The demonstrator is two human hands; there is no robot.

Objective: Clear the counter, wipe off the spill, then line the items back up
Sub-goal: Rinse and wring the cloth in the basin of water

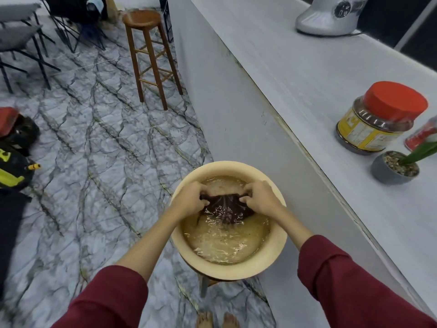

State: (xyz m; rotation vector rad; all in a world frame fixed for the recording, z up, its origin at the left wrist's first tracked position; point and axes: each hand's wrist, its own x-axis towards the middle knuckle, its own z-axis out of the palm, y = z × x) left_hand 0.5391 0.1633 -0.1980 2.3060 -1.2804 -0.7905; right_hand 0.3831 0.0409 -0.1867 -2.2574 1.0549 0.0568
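A dark wet cloth [224, 208] is stretched between my left hand [189, 200] and my right hand [260, 200], half sunk in the murky water of a cream basin [279, 247]. Both hands grip the cloth's top corners over the basin's far half. The basin rests on a low stand beside the grey counter [307, 95]. On the counter at the right stand a jar with a red lid and yellow label [376, 119], a small grey pot with a green plant [393, 168] and a red-labelled item [423, 136] cut off by the frame edge.
A silver appliance base [328, 17] sits at the counter's far end. A wooden stool [151, 55] stands on the marbled floor at the counter's side. Folding chairs [23, 43] are at the far left, bags [14, 147] lie at the left, and bare feet [217, 320] show below.
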